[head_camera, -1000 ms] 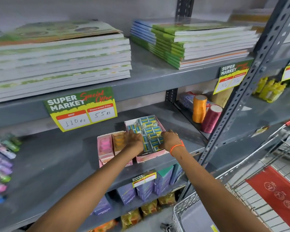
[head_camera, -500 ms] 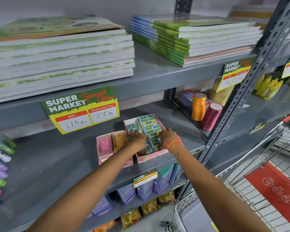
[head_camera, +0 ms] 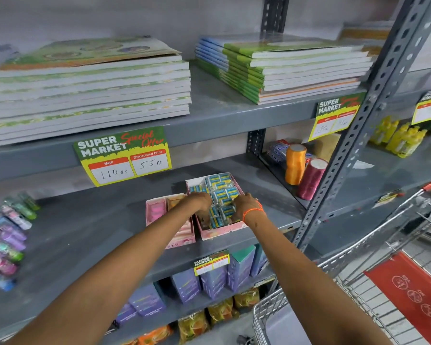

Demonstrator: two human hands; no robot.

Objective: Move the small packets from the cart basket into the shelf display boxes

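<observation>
A pink display box [head_camera: 222, 232] stands on the middle shelf, filled with several small blue and yellow packets [head_camera: 222, 192]. My left hand [head_camera: 201, 200] reaches into the box at its left side, fingers bent down among the packets. On the right side of the same box rests my right hand [head_camera: 246, 205], with an orange band at the wrist and its fingers also down in the packets. The fingertips of both hands are hidden. The wire cart basket [head_camera: 334, 280] is at the lower right; no packets show in it.
A second pink display box [head_camera: 157, 210] stands just left of the first. Orange and maroon thread spools [head_camera: 294, 168] sit to the right behind a grey upright [head_camera: 353, 135]. Stacked notebooks [head_camera: 90, 95] fill the shelf above, and colourful packs [head_camera: 8, 235] lie far left.
Both hands have drawn closer together over the packets in the box. The left hand has moved from the box's left wall further in.
</observation>
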